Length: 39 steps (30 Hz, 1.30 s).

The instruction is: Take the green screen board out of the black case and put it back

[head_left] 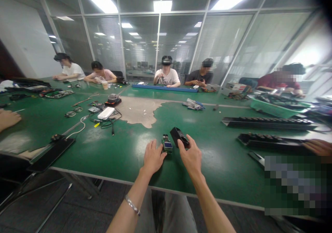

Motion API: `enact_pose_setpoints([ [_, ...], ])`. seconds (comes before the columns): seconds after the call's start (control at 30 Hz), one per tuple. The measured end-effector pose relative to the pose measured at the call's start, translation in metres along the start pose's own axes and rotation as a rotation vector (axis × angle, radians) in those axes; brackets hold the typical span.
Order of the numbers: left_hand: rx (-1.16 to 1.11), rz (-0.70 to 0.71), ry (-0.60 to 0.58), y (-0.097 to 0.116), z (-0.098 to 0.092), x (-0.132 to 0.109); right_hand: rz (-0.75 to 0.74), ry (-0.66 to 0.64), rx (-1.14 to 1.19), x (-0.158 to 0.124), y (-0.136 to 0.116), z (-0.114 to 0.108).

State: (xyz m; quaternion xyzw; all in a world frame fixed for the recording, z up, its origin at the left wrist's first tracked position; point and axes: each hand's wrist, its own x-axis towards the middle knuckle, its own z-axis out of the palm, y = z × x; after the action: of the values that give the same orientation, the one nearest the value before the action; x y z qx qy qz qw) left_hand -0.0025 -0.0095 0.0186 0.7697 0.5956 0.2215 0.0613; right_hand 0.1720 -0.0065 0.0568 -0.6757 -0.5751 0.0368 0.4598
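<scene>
My right hand [190,153] grips a black plastic housing [176,136], tilted and raised at its left end, with thumb and fingers along its near side. Just left of it, a small green circuit board module [167,146] with a little blue display stands on the green table [124,157]. My left hand [153,157] lies beside that module, its fingers stretched forward and the thumb tip touching the module's lower left corner. The undersides of both hands are hidden.
Left of centre lie a white box-shaped device [106,113] and tangled cables. Gloves [193,104] lie farther back. At right are black rails [269,123], pliers [257,158] and a green basket [280,108]. Co-workers sit across the table; other people's hands show at both sides.
</scene>
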Motion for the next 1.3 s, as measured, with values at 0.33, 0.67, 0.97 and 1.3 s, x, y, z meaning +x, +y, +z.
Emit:
enact_pose_setpoints([
  [0.33, -0.085, -0.035, 0.042, -0.003, 0.005, 0.0, -0.108, -0.064, -0.241, -0.014, -0.044, 0.016],
  [0.67, -0.171, -0.09, 0.087, -0.003, 0.003, 0.001, -0.138, -0.098, -0.318, -0.023, -0.048, 0.023],
  [0.97, -0.172, -0.094, 0.137, -0.005, 0.011, 0.003, -0.234, -0.082, -0.341, -0.034, -0.04, 0.03],
  [1.3, -0.226, -0.06, 0.14, -0.008, 0.015, 0.002, -0.224, -0.141, -0.304, -0.044, -0.02, 0.037],
])
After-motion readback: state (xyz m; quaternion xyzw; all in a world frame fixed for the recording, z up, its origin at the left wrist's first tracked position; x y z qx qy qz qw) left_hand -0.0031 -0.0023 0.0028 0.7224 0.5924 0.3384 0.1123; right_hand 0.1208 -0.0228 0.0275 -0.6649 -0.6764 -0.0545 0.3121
